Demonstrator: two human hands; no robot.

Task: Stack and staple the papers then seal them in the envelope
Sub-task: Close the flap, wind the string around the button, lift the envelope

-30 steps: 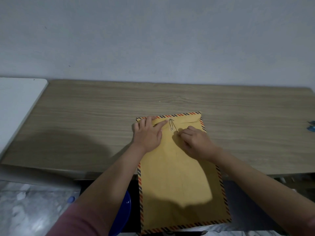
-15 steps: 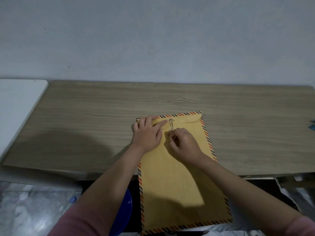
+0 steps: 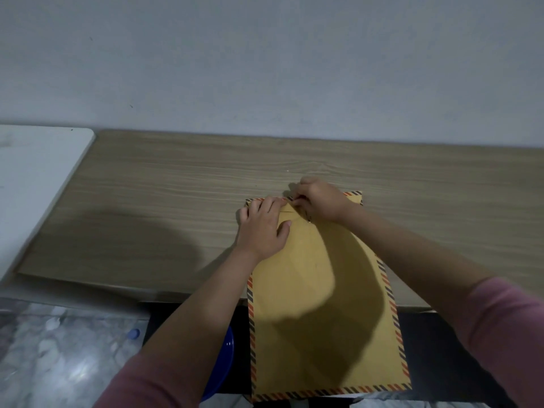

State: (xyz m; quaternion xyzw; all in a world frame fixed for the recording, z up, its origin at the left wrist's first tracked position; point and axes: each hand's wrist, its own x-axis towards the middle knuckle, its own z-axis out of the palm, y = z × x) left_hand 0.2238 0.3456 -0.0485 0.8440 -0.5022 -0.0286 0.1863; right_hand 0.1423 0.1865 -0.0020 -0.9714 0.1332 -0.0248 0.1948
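A large brown paper envelope with a striped red-and-dark border (image 3: 321, 290) lies lengthwise on the pale wood-grain table (image 3: 164, 201), its lower part overhanging the near edge. The left hand (image 3: 263, 228) lies flat on the upper left corner, fingers straight, likely pinning the folded flap so it cannot spring up. The right hand (image 3: 319, 198) is curled over the top edge, fingertips apparently pinching at the flap's fold where a small metal paper clip (image 3: 308, 219) sits; exactly what it grips is hidden. No papers show, so they are probably inside, and this looks like the closing step. A white surface (image 3: 35, 178) adjoins the table's left end.
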